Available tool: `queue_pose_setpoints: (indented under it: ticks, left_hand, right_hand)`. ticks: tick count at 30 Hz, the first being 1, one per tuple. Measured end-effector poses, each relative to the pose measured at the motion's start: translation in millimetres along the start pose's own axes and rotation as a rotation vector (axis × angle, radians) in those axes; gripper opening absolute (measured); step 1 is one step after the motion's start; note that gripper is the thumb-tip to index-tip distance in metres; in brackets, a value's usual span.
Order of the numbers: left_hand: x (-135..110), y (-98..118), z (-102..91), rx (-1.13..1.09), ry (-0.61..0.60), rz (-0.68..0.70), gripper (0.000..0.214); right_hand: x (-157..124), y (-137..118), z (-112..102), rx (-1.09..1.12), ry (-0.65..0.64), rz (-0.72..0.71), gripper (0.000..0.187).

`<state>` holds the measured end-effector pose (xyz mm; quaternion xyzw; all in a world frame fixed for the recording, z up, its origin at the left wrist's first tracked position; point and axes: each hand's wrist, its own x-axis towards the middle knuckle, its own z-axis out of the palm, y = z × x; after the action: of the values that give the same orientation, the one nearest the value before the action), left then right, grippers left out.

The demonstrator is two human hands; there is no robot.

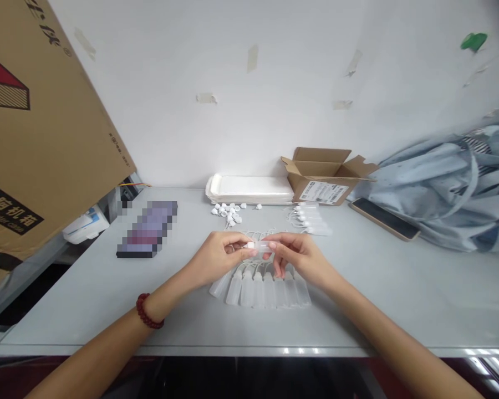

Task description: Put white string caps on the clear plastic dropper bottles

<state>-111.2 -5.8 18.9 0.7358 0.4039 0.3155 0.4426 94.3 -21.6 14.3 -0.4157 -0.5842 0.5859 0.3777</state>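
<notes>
The person's left hand (pixel 216 256) and right hand (pixel 305 256) meet over the middle of the table (pixel 108 310), with one small clear bottle (pixel 264 247) between them. The bottle lies nearly level in the air, its white end to the left. The left fingers are closed on that white end; whether they press on the cap or the neck is too small to tell. The right fingers pinch the clear body near its other end, with some of them curled below it.

Just under the hands, a fanned row of bottles (pixel 258 291) lies on the table, white tops away from the person, thin loops at their necks. A smaller group of bottles (pixel 316 221) lies beyond the right hand, tops to the left. Loose white caps (pixel 233 209) are scattered beyond the left hand, in front of a white stack (pixel 251 189) near the wall (pixel 158 111). An open box (pixel 322 185) stands at the stack's right end. Farther right, a phone (pixel 385 218) lies beside bunched pale blue cloth (pixel 432 183). A pixelated object (pixel 147 230) sits on the left, near a big carton (pixel 54 127). A dark red bracelet (pixel 150 311) circles the left wrist.
</notes>
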Motion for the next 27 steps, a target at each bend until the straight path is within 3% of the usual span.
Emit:
queue_pose_setpoints:
  ticks: [4,8,15,21,24,27]
  left_hand:
    - [-0.5,1.2,0.3,0.026,0.048,0.021,0.022]
    - [-0.3,3.4,0.8,-0.032,0.013,0.006,0.027]
    - [1.7,-3.0,-2.2,-0.038,-0.038,-0.149,0.043]
    - [0.1,-1.3,2.6,-0.072,0.056,-0.075,0.024]
    - [-0.9,-1.3,5.4,0.012,0.148,0.001,0.02]
    - [-0.9,-1.5,5.3,0.027,0.16,0.039,0.021]
  right_hand:
    - [1.0,-0.4,1.4,0.019,0.011,0.007,0.038]
    - [0.6,-1.8,3.7,0.011,0.018,-0.001,0.036]
    - [0.5,1.3,3.7,-0.019,0.042,-0.014,0.039]
    - [0.7,1.9,3.5,-0.015,0.042,-0.01,0.037]
    - [1.1,0.9,3.4,0.002,0.032,-0.001,0.034]
    - [1.5,-0.6,3.3,0.024,0.038,0.007,0.035]
